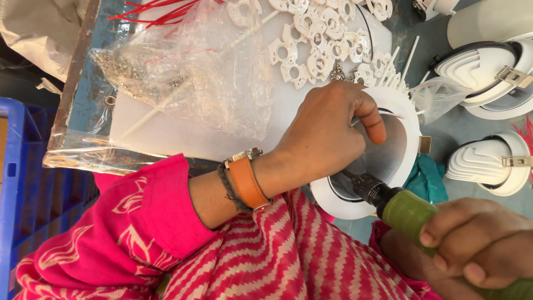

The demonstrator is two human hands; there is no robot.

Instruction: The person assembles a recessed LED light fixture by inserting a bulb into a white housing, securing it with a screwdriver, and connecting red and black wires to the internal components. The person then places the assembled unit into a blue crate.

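Note:
My left hand, with an orange-strapped watch on its wrist, rests on a white round lamp housing and pinches a small thin part at its rim. My right hand grips a green power screwdriver. Its dark chuck and bit reach into the housing's opening, under my left hand. The bit's tip is hidden by that hand. My pink sleeve and red striped clothing fill the bottom of the view.
A clear plastic bag with small metal parts lies on a white board. A heap of white plastic brackets sits above the housing. More white lamp housings stand at right. A blue crate is at left.

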